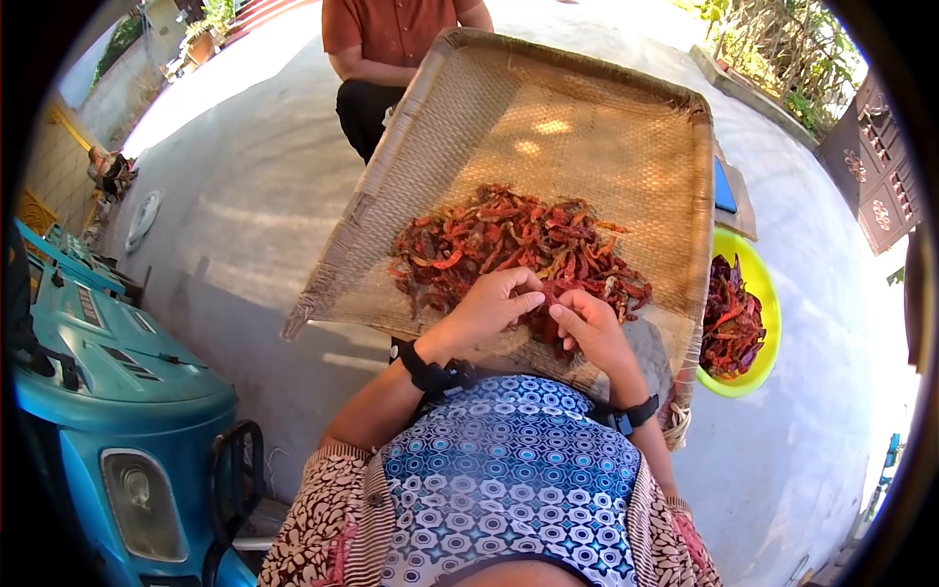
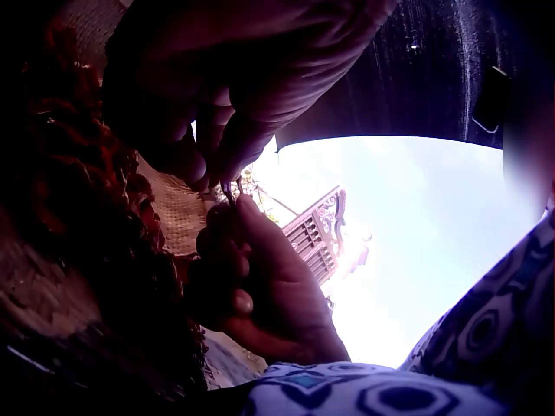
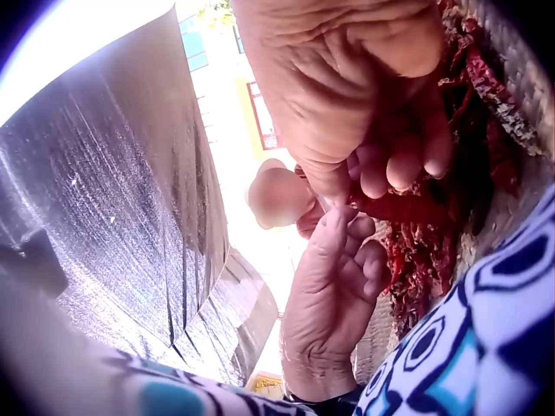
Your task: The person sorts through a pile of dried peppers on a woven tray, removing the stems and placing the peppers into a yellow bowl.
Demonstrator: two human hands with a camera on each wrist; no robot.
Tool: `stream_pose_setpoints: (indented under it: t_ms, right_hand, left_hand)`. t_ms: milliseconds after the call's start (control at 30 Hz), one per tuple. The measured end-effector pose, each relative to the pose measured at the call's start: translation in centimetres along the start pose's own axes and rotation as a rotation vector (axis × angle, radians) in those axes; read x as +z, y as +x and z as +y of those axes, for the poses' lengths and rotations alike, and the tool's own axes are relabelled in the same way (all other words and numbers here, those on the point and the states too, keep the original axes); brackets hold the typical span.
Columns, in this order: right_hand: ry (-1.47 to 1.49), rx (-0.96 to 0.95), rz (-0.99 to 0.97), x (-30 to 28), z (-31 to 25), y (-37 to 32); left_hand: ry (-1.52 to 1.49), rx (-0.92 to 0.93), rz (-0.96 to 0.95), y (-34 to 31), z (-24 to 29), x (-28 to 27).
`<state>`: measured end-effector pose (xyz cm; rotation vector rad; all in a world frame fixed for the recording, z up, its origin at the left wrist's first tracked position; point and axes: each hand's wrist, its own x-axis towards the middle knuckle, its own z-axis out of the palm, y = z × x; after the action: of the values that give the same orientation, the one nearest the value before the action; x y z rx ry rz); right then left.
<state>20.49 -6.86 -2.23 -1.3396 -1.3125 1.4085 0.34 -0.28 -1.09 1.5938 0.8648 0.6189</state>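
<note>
Both hands meet over the near edge of a heap of dried red chilies point(image 1: 509, 235) on a woven bamboo tray point(image 1: 469, 108). My left hand point(image 1: 497, 305) bends its fingers, thumb and fingertips pinching at one dried chili. Facing it, my right hand point(image 1: 595, 331) grips the same chili, its other fingers curled in. The right wrist view shows that dark red chili point(image 3: 403, 206) below the right fingers. In the left wrist view a thin stem-like bit point(image 2: 229, 189) shows where the fingertips come together. Most of the chili is hidden by the fingers.
A yellow-green basin point(image 1: 768, 333) of dark red chilies stands right of the tray. Beyond it lies a blue flat object point(image 1: 724, 188). A person in a rust shirt point(image 1: 386, 39) sits across the tray. At left is a teal vehicle point(image 1: 127, 391).
</note>
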Motion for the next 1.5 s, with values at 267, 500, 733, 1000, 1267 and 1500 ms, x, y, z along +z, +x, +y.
stream_pose_setpoints:
  t_ms: [267, 500, 733, 1000, 1267, 1500]
  right_hand:
    - [0.583, -0.063, 0.230, -2.3, 1.7, -0.1]
    - [0.783, -0.157, 0.624, -7.1, 0.4, -2.0]
    - [1.207, -0.435, 0.688, -13.4, 3.0, -4.4]
    - [0.572, -0.213, 0.358, -5.2, 0.7, -2.4]
    - [0.033, -0.034, -0.072, -0.2, -0.7, -0.1]
    - [0.168, 0.022, 0.035, -1.1, 0.1, -0.7]
  left_hand:
    - [0.654, 0.079, 0.419, -1.0, -0.3, -4.5]
    - [0.943, -0.048, 0.504, -2.3, -2.4, -7.3]
    - [0.944, -0.088, 0.554, -2.0, -2.3, -7.4]
    - [0.515, 0.056, 0.359, -1.8, 1.1, -6.3]
    - [0.090, -0.099, 0.042, -1.2, 2.2, -2.5]
    - [0.041, 0.003, -0.022, -0.7, 0.8, -1.8]
